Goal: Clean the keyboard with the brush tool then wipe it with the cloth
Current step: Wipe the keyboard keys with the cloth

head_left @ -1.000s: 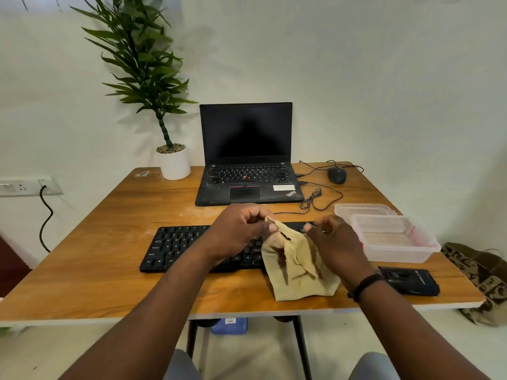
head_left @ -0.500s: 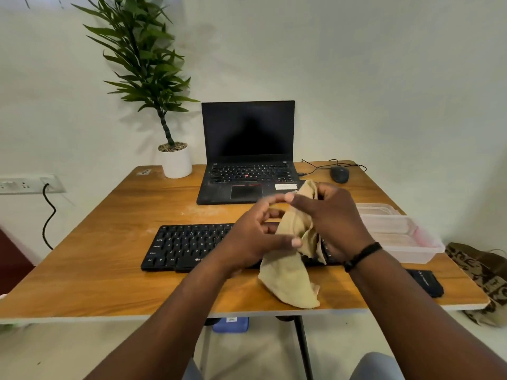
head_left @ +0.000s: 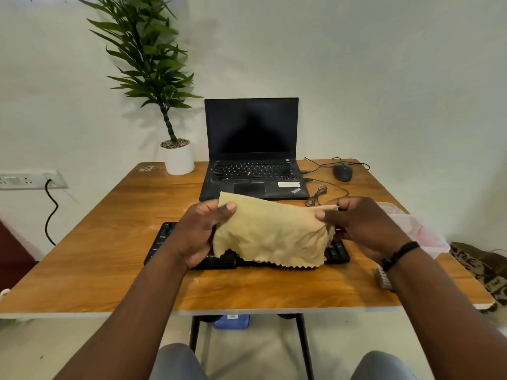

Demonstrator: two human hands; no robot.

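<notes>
While both hands hold it up, the tan cloth hangs spread above the black keyboard, covering most of the keys from the head view. The left hand pinches the cloth's upper left corner with its thumb on top; the right hand pinches the upper right corner. Behind the keyboard on the wooden table stands an open laptop, with a potted plant to its left and a mouse to its right. Right of the keyboard sits a clear plastic container.
</notes>
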